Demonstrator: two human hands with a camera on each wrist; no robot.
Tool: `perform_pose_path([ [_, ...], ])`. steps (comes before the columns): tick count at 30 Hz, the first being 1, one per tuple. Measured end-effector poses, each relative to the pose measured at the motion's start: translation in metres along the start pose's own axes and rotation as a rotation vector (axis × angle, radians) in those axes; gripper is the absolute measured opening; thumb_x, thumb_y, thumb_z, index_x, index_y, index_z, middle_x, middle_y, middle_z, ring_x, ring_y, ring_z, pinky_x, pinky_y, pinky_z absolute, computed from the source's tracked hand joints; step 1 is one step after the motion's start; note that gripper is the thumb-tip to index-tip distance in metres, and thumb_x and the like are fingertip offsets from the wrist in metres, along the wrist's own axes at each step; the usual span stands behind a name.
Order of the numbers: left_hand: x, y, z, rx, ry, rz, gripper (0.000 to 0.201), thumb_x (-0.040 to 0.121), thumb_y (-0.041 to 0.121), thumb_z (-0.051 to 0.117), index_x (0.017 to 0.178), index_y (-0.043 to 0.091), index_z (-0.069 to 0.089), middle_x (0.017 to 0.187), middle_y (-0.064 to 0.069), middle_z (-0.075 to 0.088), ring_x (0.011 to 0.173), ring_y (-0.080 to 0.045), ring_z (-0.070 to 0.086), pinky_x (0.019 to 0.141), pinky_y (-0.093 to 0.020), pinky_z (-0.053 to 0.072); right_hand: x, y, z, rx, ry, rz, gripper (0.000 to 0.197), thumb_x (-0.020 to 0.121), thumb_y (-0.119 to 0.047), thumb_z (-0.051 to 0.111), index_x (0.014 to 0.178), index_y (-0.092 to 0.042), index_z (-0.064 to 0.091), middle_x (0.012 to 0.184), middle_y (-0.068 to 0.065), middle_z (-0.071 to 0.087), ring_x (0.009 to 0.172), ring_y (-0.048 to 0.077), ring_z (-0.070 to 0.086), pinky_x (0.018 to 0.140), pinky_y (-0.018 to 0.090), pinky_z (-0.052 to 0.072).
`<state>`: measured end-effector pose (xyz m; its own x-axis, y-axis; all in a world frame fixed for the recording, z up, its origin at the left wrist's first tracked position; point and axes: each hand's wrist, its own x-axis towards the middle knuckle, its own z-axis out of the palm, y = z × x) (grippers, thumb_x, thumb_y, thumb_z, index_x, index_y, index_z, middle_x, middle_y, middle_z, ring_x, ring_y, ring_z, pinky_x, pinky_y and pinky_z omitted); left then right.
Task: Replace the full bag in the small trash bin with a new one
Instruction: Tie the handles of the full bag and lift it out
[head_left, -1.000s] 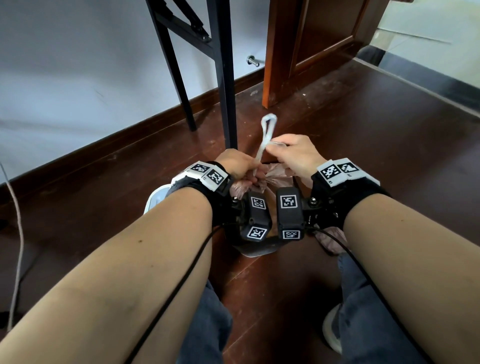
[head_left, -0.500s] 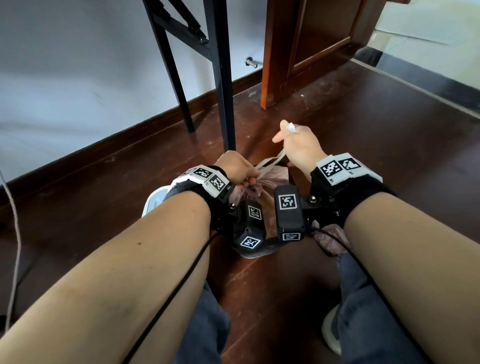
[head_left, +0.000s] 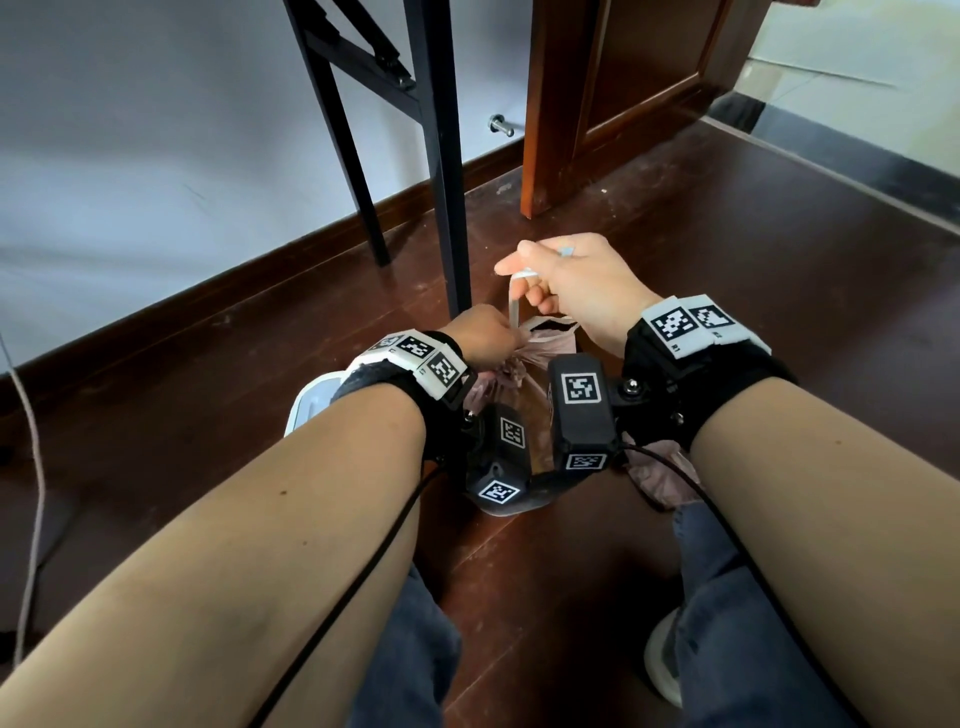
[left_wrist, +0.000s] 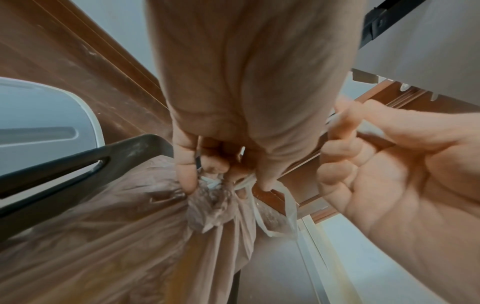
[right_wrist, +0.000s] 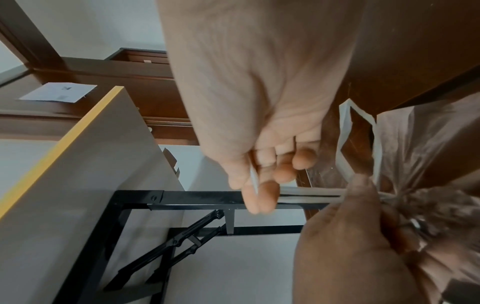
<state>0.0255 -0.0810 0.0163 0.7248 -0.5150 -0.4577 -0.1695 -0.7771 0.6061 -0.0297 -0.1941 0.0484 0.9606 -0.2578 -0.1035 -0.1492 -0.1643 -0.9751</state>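
Thin pinkish plastic, the full bag (head_left: 540, 348) sits on the floor between the person's knees, soft and likely light, best held at its gathered neck, which the left hand (head_left: 480, 338) pinches while the right hand (head_left: 566, 286) pinches the white drawstring (head_left: 514, 306).

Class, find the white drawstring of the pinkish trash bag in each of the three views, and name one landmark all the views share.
Head: drawstring at centre, between the hands.
Left wrist: loop at lower centre-right.
Right wrist: taut strip at right of centre.
Shared landmark: the bag's gathered neck, gripped by the left hand.
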Motion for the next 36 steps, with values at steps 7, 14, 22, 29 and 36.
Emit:
perform_pose_path([
  [7, 0.002, -0.006, -0.004, -0.102, 0.041, -0.052, 0.038, 0.098, 0.023, 0.048, 0.066, 0.007, 0.061, 0.067, -0.007, 0.056, 0.063, -0.022, 0.055, 0.065, -0.031, 0.049, 0.002, 0.006, -0.003, -0.187, 0.012, 0.051, 0.073, 0.082, 0.001, 0.062, 0.147, -0.014, 0.029, 0.111, 0.007, 0.069, 0.051, 0.008, 0.055, 0.047, 0.020, 0.046],
  [14, 0.001, -0.003, -0.006, -0.109, 0.066, -0.063, 0.049, 0.094, 0.047, 0.048, 0.072, 0.005, 0.059, 0.063, -0.006, 0.054, 0.052, -0.021, 0.049, 0.046, -0.025, 0.033, 0.000, 0.028, 0.010, -0.474, -0.205, -0.039, 0.051, 0.083, 0.005, 0.060, 0.132, -0.004, 0.051, 0.120, 0.010, 0.062, 0.095, 0.015, 0.062, 0.075, 0.011, 0.050],
  [22, 0.002, -0.009, -0.005, -0.287, 0.063, -0.108, 0.035, 0.099, 0.020, 0.044, 0.066, 0.009, 0.048, 0.058, -0.007, 0.049, 0.028, -0.009, 0.049, 0.035, -0.014, 0.040, -0.007, 0.034, 0.011, -0.914, -0.130, -0.008, 0.024, 0.087, -0.021, 0.052, 0.108, -0.020, 0.066, 0.111, 0.013, 0.067, 0.102, 0.033, 0.063, 0.084, 0.038, 0.053],
  [29, 0.002, -0.013, -0.006, -0.496, -0.008, -0.194, 0.032, 0.099, 0.021, 0.045, 0.072, 0.006, 0.056, 0.040, 0.001, 0.056, 0.043, -0.012, 0.050, 0.093, -0.045, 0.050, -0.001, 0.030, 0.004, -0.765, -0.117, 0.046, 0.020, 0.085, -0.034, 0.065, 0.089, -0.015, 0.071, 0.089, 0.005, 0.066, 0.088, 0.023, 0.064, 0.073, 0.031, 0.048],
  [36, 0.004, -0.018, -0.009, -0.657, -0.007, -0.134, 0.020, 0.094, 0.014, 0.055, 0.078, 0.006, 0.065, 0.061, -0.006, 0.065, 0.044, -0.009, 0.053, 0.068, -0.031, 0.056, 0.001, 0.029, -0.002, -0.545, -0.043, 0.129, 0.027, 0.089, -0.022, 0.064, 0.063, -0.014, 0.066, 0.056, -0.002, 0.053, 0.056, 0.012, 0.049, 0.058, 0.025, 0.040],
])
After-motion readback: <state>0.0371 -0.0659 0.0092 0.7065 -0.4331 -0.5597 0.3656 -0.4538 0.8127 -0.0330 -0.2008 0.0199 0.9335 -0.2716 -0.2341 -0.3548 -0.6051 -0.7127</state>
